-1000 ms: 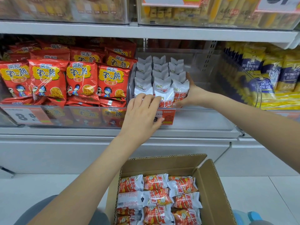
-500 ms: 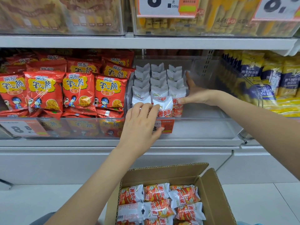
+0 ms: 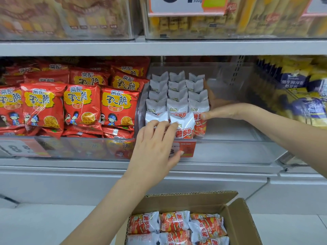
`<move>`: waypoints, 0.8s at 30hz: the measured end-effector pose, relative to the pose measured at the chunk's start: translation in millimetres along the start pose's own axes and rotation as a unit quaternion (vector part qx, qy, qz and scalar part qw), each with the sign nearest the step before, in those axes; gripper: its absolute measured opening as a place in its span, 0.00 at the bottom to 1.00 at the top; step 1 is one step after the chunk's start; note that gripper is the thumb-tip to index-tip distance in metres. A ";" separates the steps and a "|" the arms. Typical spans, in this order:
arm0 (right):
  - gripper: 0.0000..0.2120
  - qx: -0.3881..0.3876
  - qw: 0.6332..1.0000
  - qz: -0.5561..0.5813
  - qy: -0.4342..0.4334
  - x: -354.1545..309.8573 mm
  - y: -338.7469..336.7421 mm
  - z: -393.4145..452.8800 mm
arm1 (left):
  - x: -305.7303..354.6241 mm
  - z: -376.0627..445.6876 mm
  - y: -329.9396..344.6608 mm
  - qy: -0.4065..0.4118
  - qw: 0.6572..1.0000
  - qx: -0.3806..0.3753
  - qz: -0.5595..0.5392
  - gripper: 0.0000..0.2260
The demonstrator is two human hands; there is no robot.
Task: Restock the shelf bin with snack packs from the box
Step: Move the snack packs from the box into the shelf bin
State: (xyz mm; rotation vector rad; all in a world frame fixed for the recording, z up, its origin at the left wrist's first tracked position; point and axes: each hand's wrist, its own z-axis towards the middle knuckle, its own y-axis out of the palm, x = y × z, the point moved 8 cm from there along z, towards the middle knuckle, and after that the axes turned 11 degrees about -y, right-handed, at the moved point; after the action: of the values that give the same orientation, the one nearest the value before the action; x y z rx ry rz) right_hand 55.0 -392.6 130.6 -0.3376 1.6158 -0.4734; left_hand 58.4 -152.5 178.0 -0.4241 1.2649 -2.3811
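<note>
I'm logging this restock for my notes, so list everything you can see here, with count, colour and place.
white snack packs: three columns, exact count unclear, white and orange, upright in left part of clear bin
clear bin: one, transparent, middle shelf, right part bare
price tag: one, orange, bin's front
cardboard box: one, brown, open, on floor below
boxed packs: several, white and orange, lying in box
red noodle packs: many, red and yellow, bin to the left
yellow and blue packs: many, bin to the right
top shelf bins: two, clear, yellowish goods
left hand: fingers on front packs
right hand: flat against right column
</note>
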 end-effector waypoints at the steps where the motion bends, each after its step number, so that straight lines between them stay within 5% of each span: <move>1: 0.67 -0.003 1.000 -0.001 -0.004 0.1 0.0 0.5 | 0.2 0.0 0.2 0.001 1.000 0.000 0.002 0.25; 15: 0.66 0.054 0.995 -0.070 0.050 -24.1 3.2 -34.2 | -5.8 -6.3 -12.4 0.005 1.000 -0.010 -0.012 0.25; 19: 0.51 0.197 0.950 -0.230 0.072 -62.6 -6.3 -92.0 | -4.1 -27.8 -25.0 -0.008 1.000 0.003 -0.005 0.26; 22: 0.21 0.338 0.896 -0.278 -0.074 -109.9 27.7 -149.7 | 2.6 -60.1 -13.8 0.010 1.000 -0.021 -0.007 0.24; 24: 0.08 0.366 0.846 -0.358 -0.150 -122.5 75.7 -181.6 | 6.3 -88.9 2.6 0.039 0.998 -0.052 0.004 0.22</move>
State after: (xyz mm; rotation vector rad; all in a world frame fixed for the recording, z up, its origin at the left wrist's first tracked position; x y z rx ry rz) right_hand -108.2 -248.9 210.5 -0.3946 0.8553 -1.4796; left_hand 13.9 -93.5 128.2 -0.3589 1.4265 -2.3544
